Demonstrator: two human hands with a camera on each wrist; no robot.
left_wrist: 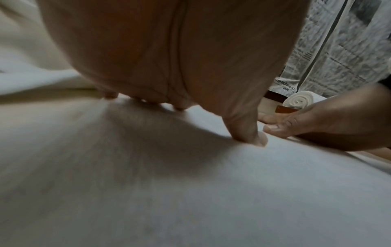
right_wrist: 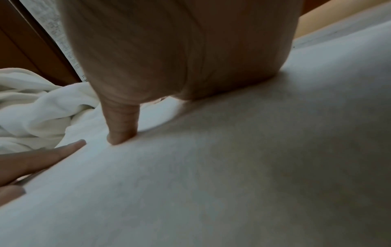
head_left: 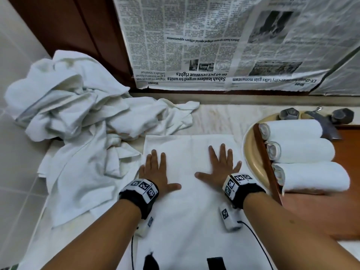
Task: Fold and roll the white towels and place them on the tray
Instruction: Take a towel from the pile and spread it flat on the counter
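Note:
A white towel (head_left: 187, 201) lies spread flat on the counter in front of me. My left hand (head_left: 155, 170) presses flat on its left part with straight, spread fingers. My right hand (head_left: 220, 168) presses flat on its right part in the same way. In the left wrist view my left hand (left_wrist: 180, 103) rests its thumb and fingertips on the towel (left_wrist: 190, 192). The right wrist view shows my right hand (right_wrist: 148, 117) with the thumb down on the towel (right_wrist: 232, 175). Three rolled white towels (head_left: 303, 154) lie side by side on the wooden tray (head_left: 266, 158) at the right.
A heap of loose white towels (head_left: 78, 114) covers the counter's left and back. The tray sits over a cream basin (head_left: 251, 154) with a tap (head_left: 319, 117) behind it. Newspaper (head_left: 224, 41) hangs on the back wall. A tiled wall (head_left: 17, 152) stands on the left.

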